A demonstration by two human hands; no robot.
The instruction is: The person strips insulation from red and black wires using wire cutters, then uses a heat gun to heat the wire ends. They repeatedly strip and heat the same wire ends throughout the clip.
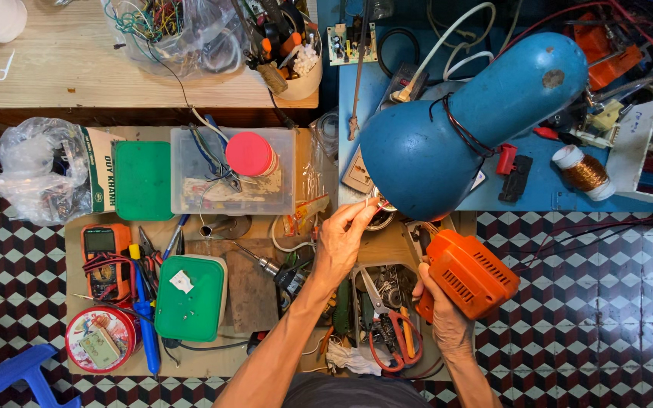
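Observation:
My right hand (444, 316) grips an orange plastic tool housing (468, 273) with vent slots, held over the right end of a low work board. My left hand (341, 236) is raised in front of it, with thumb and fingers pinched on a thin wire or small part near the rim of a blue desk lamp shade (455, 125). What the pinch holds is too small to name. Below both hands lies an open compartment of pliers and cutters (387, 321) with red and orange handles.
A green box (190, 298), an orange multimeter (103, 261), a blue-handled tool (145, 321) and a round red tin (100, 340) lie left. A clear tub with a pink lid (249, 153) sits behind. A copper wire spool (583, 170) rests on the blue bench. A blue stool (17, 374) stands bottom left.

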